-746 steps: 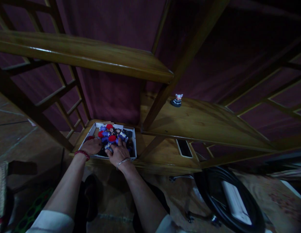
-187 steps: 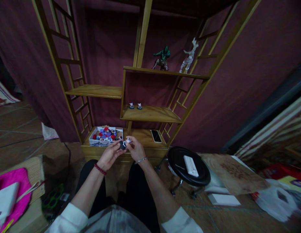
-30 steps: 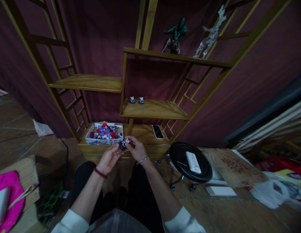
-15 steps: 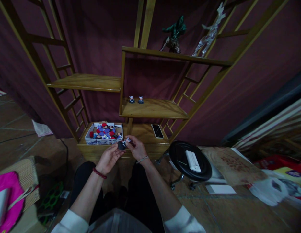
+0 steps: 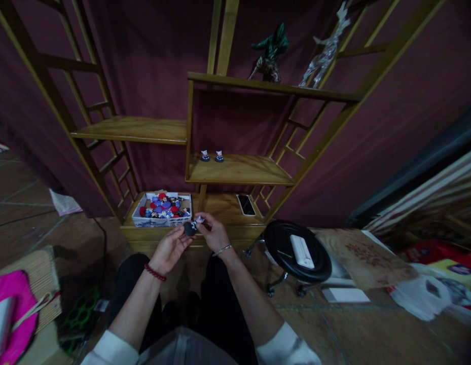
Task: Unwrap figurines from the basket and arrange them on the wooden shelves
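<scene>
A small black-and-white figurine (image 5: 190, 228) with a dark round base lies tilted between my two hands, in front of the shelf. My left hand (image 5: 170, 249) is closed on its base with thumb and fingers. At its white head, the fingertips of my right hand (image 5: 214, 233) pinch it. Two similar figurines, a left one (image 5: 205, 156) and a right one (image 5: 219, 156), stand upright side by side on the middle shelf (image 5: 243, 170). Just beyond my left hand, a white cardboard box (image 5: 159, 222) holds several small red, blue and black figures.
A phone (image 5: 246, 205) lies on the bottom shelf. Higher up stand a green figure (image 5: 273, 53) and a clear statue (image 5: 324, 50). To my right is a black wheeled stool (image 5: 277, 243) bearing a white box (image 5: 301, 251). A pink cloth (image 5: 20, 294) lies at the left.
The view has shifted very slightly. Both hands keep the figurine in nearly the same position, and the two figurines on the shelf stay put.
</scene>
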{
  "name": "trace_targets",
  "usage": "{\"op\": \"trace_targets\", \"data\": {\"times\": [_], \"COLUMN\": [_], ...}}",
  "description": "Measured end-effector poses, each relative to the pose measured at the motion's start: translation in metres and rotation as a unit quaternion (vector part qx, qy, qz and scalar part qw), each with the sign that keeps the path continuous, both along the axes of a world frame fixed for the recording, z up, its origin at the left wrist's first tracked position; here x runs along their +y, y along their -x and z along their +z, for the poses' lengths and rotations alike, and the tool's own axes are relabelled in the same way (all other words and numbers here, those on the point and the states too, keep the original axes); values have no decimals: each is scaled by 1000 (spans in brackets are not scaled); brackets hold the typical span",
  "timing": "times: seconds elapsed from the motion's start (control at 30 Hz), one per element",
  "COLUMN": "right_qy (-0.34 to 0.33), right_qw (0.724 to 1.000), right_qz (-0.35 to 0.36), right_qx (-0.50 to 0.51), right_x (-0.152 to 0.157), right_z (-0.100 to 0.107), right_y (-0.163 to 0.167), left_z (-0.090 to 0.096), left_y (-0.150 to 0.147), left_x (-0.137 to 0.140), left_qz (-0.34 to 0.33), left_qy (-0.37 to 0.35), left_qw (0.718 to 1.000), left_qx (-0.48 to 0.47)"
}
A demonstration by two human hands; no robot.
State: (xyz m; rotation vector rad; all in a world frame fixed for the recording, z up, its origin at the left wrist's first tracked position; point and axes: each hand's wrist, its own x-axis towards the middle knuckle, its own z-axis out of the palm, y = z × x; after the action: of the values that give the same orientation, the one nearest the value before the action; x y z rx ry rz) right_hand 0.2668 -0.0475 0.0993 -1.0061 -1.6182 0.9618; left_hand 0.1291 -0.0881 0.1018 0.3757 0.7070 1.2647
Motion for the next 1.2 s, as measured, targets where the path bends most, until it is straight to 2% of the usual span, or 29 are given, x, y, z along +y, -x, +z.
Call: {"op": "trace_targets", "data": {"times": [1.2], "right_qy": [-18], "right_qw": [999], "right_qz": [25], "right_qx": [-23], "right_x": [-3], "right_z": [5], "right_y": [6], "left_z": [-7], "left_y": [2], "left_x": [2], "left_qz": [3], "left_qy": [-19], "left_qw": [1000], "left_qx": [3]}}
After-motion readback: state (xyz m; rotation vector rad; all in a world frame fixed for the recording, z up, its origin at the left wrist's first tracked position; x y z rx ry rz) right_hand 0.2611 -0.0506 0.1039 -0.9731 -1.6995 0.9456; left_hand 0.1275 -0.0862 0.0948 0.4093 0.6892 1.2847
